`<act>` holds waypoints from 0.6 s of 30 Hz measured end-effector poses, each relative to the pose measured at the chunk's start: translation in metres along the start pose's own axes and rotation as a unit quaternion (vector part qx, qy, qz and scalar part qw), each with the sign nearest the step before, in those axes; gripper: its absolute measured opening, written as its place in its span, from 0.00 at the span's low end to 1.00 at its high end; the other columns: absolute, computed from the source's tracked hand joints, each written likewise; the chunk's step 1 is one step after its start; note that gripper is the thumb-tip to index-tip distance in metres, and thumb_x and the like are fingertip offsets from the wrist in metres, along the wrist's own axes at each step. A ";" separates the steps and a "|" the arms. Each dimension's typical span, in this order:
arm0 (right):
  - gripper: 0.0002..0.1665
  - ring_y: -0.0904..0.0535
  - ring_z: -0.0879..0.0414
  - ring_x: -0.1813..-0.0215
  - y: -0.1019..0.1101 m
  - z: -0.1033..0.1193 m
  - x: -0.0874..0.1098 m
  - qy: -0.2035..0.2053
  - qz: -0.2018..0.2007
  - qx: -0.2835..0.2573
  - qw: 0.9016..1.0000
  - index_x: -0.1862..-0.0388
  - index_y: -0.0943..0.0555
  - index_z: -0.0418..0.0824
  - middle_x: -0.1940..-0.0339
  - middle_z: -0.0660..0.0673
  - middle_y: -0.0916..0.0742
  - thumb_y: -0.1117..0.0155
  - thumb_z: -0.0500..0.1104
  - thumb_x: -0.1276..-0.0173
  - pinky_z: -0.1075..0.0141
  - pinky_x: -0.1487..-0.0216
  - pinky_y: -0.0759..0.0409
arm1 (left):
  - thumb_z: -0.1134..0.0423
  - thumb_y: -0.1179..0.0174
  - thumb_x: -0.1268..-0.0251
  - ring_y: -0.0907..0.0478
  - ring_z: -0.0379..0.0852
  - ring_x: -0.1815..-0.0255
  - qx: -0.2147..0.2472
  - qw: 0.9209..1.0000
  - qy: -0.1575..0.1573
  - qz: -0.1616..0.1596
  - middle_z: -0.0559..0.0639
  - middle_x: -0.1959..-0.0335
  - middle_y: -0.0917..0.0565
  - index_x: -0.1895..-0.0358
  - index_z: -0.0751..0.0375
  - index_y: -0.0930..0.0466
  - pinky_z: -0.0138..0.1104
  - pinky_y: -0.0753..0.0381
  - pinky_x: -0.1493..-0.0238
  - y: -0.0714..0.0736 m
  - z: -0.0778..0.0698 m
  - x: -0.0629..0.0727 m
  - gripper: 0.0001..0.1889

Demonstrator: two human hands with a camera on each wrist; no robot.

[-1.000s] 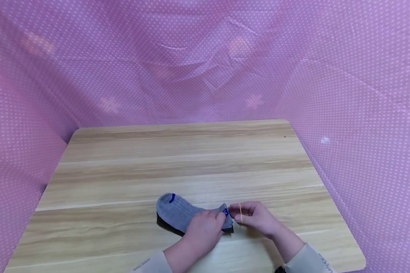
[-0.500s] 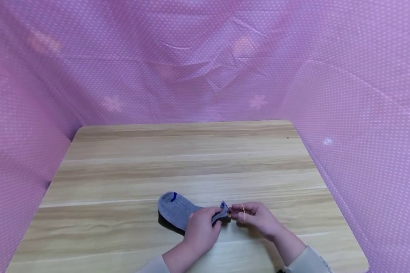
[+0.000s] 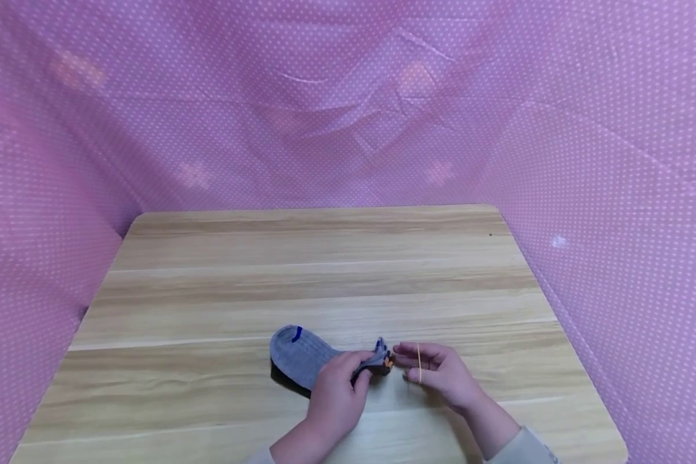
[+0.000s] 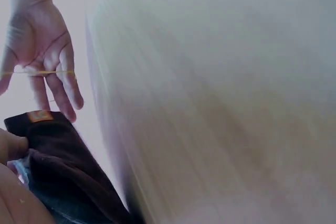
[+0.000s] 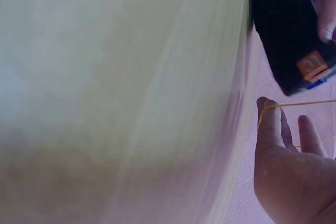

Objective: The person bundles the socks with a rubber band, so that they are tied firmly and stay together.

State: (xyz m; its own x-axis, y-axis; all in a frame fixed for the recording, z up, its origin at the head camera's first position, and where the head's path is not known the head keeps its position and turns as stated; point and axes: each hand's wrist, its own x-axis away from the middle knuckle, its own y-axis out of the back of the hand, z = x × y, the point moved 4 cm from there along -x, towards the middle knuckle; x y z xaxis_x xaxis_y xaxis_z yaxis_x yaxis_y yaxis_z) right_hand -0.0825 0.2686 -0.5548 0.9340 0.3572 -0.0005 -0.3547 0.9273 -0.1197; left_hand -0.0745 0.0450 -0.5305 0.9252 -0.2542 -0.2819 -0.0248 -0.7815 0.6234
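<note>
A grey sock [image 3: 303, 358] with a blue toe mark lies on top of a dark sock [image 4: 68, 156], whose cuff carries an orange label. My left hand [image 3: 338, 394] pinches both socks near the cuffs, thumb on the near side, and the cuff end is squeezed together and raised. Just right of the cuffs is my right hand [image 3: 448, 377], its fingers and thumb spread fairly straight. A thin yellow rubber band [image 5: 302, 104] is stretched around those fingers and thumb. In the right wrist view the band is close to the dark cuff, apart from it.
The socks' foot end rests on a light wood-grain table [image 3: 301, 270]. Pink dotted cloth [image 3: 348, 116] hangs behind the table and along both sides.
The left hand has gathered the flat cuffs into a bunch and lifted them, bringing the orange label into sight. The right hand has shifted slightly right, the band still around its fingers.
</note>
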 end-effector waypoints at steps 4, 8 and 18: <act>0.43 0.15 0.49 0.36 -0.007 0.004 -0.003 0.010 0.002 -0.007 1.000 0.28 0.36 0.16 0.30 0.16 0.27 0.26 0.27 0.36 0.49 0.40 0.18 | 0.68 0.32 0.30 0.16 0.45 0.43 0.036 0.999 -0.010 -0.016 0.45 0.46 0.13 0.44 0.54 0.14 0.46 0.16 0.43 0.006 -0.001 0.001 0.14; 0.51 0.16 0.50 0.36 -0.016 0.013 -0.012 0.016 0.003 0.021 1.000 0.26 0.36 0.18 0.29 0.18 0.27 0.19 0.34 0.40 0.53 0.40 0.17 | 0.71 0.31 0.33 0.16 0.46 0.42 0.035 0.998 -0.043 -0.018 0.46 0.45 0.12 0.45 0.55 0.14 0.46 0.16 0.43 0.011 -0.005 0.002 0.15; 0.58 0.20 0.29 0.36 -0.044 0.038 -0.026 -0.011 0.028 0.146 0.989 0.26 0.32 0.22 0.30 0.21 0.25 0.10 0.37 0.51 0.60 0.38 0.18 | 0.70 0.32 0.34 0.16 0.44 0.46 -0.018 0.994 -0.110 0.018 0.44 0.44 0.11 0.44 0.53 0.14 0.45 0.15 0.47 0.014 -0.010 0.006 0.16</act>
State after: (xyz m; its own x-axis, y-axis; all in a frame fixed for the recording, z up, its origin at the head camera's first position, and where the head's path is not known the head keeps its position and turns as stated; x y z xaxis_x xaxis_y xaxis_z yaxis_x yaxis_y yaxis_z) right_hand -0.0927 0.2231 -0.5115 0.9129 0.4076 0.0229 -0.4052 0.8980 0.1713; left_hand -0.0658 0.0384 -0.5165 0.8191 -0.4031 -0.4082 -0.0393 -0.7494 0.6610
